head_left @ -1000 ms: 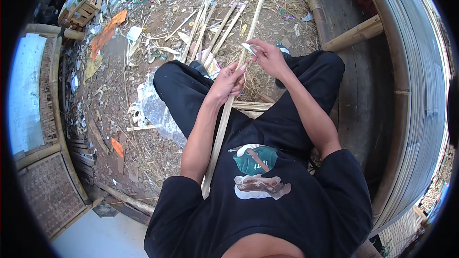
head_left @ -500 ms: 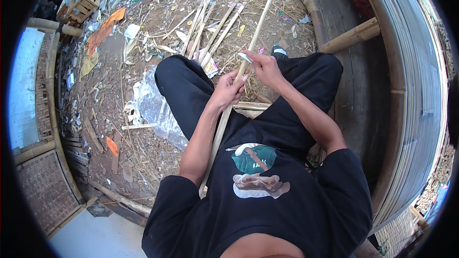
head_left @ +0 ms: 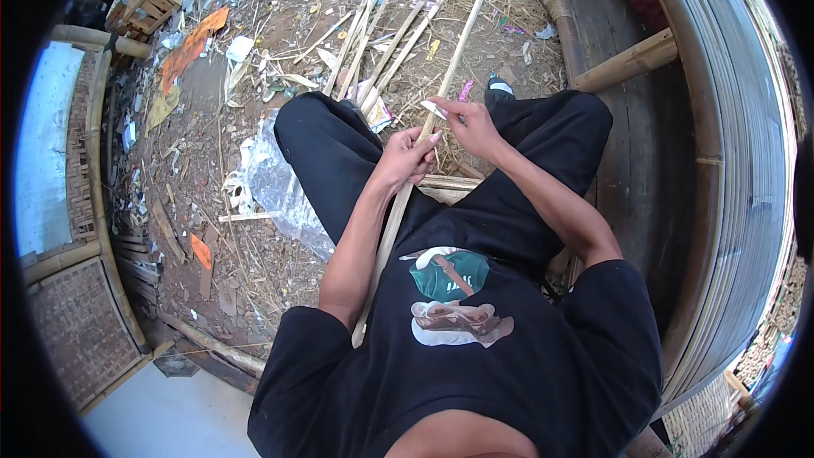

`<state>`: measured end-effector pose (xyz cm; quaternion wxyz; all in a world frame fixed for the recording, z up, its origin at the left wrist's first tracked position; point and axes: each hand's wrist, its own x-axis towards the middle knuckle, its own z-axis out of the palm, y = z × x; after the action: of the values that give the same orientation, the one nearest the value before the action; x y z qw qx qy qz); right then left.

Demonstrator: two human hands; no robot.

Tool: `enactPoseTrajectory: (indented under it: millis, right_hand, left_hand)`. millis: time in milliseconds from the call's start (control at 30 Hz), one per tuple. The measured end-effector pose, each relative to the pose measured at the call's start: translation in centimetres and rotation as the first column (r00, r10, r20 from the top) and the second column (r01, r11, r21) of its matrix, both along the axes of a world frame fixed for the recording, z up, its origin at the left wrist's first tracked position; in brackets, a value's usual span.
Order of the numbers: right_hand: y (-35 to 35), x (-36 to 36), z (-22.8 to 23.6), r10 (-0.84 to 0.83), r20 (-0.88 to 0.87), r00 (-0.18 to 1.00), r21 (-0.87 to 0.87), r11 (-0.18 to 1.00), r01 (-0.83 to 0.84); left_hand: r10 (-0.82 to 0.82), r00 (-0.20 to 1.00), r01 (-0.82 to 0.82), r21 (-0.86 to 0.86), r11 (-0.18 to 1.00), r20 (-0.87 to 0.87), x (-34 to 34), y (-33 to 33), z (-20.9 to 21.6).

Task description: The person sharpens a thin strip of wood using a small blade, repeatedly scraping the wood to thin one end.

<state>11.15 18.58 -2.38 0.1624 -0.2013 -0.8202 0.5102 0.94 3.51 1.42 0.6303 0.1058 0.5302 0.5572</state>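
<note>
Grasping long pale strip (head_left: 455, 64) w/ L hand (head_left: 409, 157), roughly mid-length, w/ fingers curled round & thumb laid along top. Pinching small whitish flat piece (head_left: 434, 108) in R hand (head_left: 473, 129), just beyond & to R of L hand, w/ index finger stretched toward strip; touching or nearly so. Can't tell if blade or sliver, too small.

Should handle light for its length. Looks like split bamboo or wood, dry, so prob. stiff over short spans, springier toward far tip. Prob. rough rather than slippery; not v. fragile, but liable to split along grain & prick at edges. Best held near mid-length, at L hand's present grip, for balance; worth steadying below L hand too, & minding sharp edges.

Points away from body: runs from btwn L forearm (head_left: 349, 259) & dark shirt (head_left: 390, 373), below L hand, up thru L hand's grip, past R hand, then out over ground (head_left: 280, 30) to far tip well beyond both hands. Nearly straight on long axis, fore-aft, leaning a bit R at far end; can't tell exact tilt from one view.

Lies apart from loose strips (head_left: 409, 52), spread on ground beyond L hand & slanting much the same way. Also near: dark trousers (head_left: 331, 148) below hands; clear plastic sheet (head_left: 284, 187) well to L of L hand.
</note>
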Motion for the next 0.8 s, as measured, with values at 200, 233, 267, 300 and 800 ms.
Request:
enactPoseTrajectory:
  millis: [200,233,267,300,800]
  right_hand:
    - [-0.5,-0.2,0.6,0.005,-0.002,1.000,-0.088,0.996,-0.006]
    - [-0.5,-0.1,0.4,0.003,-0.070,0.998,-0.100,0.995,-0.010]
    - [-0.6,0.0,0.2,-0.001,-0.138,0.990,-0.112,0.994,-0.014]
    - [-0.7,0.3,0.0,-0.009,-0.145,0.989,-0.117,0.993,-0.008]
    - [-2.7,1.1,0.0,0.063,0.041,0.997,-0.211,0.976,-0.053]
  left_hand:
    - [0.039,0.998,-0.041,-0.040,0.998,-0.045,0.0,-0.3,0.4]
    - [0.038,0.998,-0.039,-0.036,0.999,-0.042,0.1,-0.3,0.4]
    - [0.031,0.998,-0.033,-0.041,0.999,-0.049,0.2,-0.3,0.2]
    - [0.034,0.998,-0.036,-0.045,0.998,-0.045,0.4,-0.5,0.1]
    - [0.163,0.959,-0.208,-0.183,0.961,-0.232,2.2,-1.3,1.0]
